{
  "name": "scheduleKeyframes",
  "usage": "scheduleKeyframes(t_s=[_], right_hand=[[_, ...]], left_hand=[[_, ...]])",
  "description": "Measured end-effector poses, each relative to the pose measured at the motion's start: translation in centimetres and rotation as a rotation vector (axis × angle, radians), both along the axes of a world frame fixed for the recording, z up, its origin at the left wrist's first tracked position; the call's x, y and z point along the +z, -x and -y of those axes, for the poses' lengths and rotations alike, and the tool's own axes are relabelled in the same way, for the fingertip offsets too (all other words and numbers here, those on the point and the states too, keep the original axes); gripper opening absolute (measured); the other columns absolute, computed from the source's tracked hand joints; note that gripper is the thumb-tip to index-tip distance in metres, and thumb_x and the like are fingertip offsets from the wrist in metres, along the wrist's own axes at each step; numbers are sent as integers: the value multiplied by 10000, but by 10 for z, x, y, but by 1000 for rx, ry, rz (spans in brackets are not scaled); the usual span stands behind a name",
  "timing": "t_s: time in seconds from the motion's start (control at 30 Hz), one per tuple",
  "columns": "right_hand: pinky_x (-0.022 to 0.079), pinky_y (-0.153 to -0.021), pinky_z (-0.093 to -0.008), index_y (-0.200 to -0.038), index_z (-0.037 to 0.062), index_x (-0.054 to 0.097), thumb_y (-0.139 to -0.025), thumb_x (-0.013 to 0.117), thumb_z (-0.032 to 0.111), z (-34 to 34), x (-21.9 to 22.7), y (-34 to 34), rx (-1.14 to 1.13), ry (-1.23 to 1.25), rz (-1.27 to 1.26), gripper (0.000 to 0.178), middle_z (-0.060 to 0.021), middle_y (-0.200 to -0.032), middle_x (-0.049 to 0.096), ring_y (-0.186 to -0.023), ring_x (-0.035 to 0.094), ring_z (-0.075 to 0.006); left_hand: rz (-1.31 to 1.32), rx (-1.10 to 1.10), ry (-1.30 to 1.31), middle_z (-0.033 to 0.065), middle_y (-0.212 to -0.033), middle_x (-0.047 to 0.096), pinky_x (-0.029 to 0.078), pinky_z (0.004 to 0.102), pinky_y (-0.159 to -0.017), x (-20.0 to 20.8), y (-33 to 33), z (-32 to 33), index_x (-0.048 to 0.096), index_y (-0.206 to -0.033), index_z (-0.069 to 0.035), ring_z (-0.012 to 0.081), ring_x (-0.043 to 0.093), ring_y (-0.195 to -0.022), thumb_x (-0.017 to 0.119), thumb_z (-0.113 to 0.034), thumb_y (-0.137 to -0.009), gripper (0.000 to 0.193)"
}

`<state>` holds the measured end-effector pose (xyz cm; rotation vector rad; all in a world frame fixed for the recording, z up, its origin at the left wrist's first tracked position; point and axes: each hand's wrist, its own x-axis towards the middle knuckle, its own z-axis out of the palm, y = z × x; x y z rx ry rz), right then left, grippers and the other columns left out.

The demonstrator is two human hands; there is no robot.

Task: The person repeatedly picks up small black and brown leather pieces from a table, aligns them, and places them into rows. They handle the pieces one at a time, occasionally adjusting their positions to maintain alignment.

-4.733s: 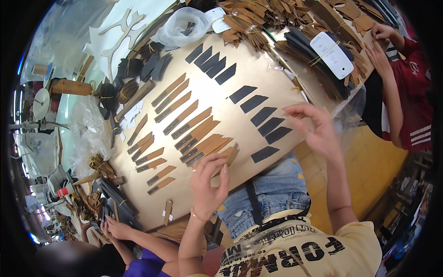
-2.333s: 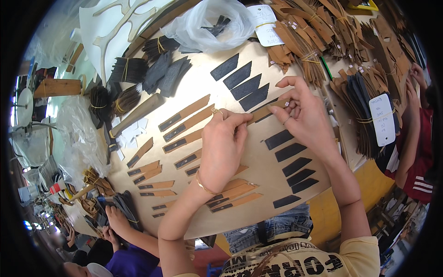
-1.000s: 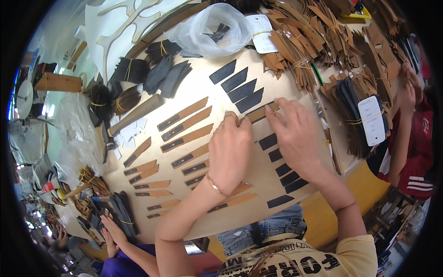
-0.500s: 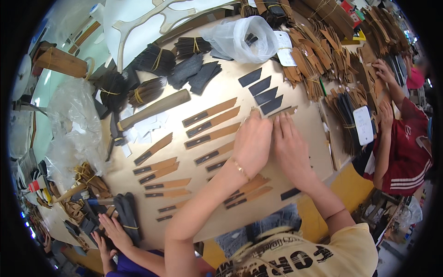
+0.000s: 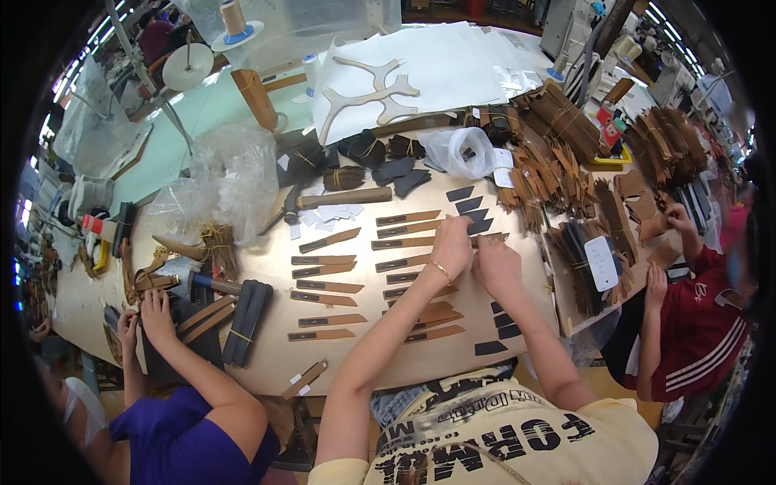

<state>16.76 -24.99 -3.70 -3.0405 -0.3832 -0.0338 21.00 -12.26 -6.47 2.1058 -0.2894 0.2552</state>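
My left hand (image 5: 453,244) is closed in a pinch with its fingertips beside my right hand (image 5: 496,265). Between them shows the edge of a narrow brown leather piece (image 5: 493,237), which my right fingers grip. The left fingertips seem to pinch its other end, though they mostly hide it. Just beyond lie several black slanted pieces (image 5: 468,204) in a staggered row. To the left, brown leather strips (image 5: 411,217), each with a dark rectangle at one end, lie spread in columns. More black pieces (image 5: 490,347) lie near the table's front edge, partly behind my right forearm.
A hammer (image 5: 343,197) lies beyond the strips beside white paper slips (image 5: 327,217). Bundled brown pieces (image 5: 540,174) and a clear plastic bag (image 5: 457,152) stand at the back. Co-workers' hands work at left (image 5: 158,318) and right (image 5: 656,284); a black bundle (image 5: 247,323) lies at left.
The view has shifted, taking in more of the table's far side and the room. My hands stay together at the leather piece. The left co-worker's hands have moved off the black bundle.
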Motion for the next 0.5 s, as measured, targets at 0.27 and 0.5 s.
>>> scheduleKeyframes(t_s=[0.27, 0.5], right_hand=[[536, -683, -456, -914, 96, 672, -894, 653, 306, 10, -7, -10, -313, -250, 95, 212, -145, -764, 711, -759, 699, -346], [536, -779, -371, -1031, 103, 750, -856, 707, 375, 53, -1, -28, -339, -720, -232, 327, -102, -862, 753, -848, 731, -237]], left_hand=[[-150, -34, 263, 163, -768, 706, 557, 352, -662, 18, 0, 5, 693, -1056, 62, 239, 701, -674, 690, -119, -835, 286], [-178, 47, -275, 178, -987, 720, 516, 390, -890, 13, 11, -4, 761, -1002, -71, 253, 685, -986, 740, -280, -841, 265]])
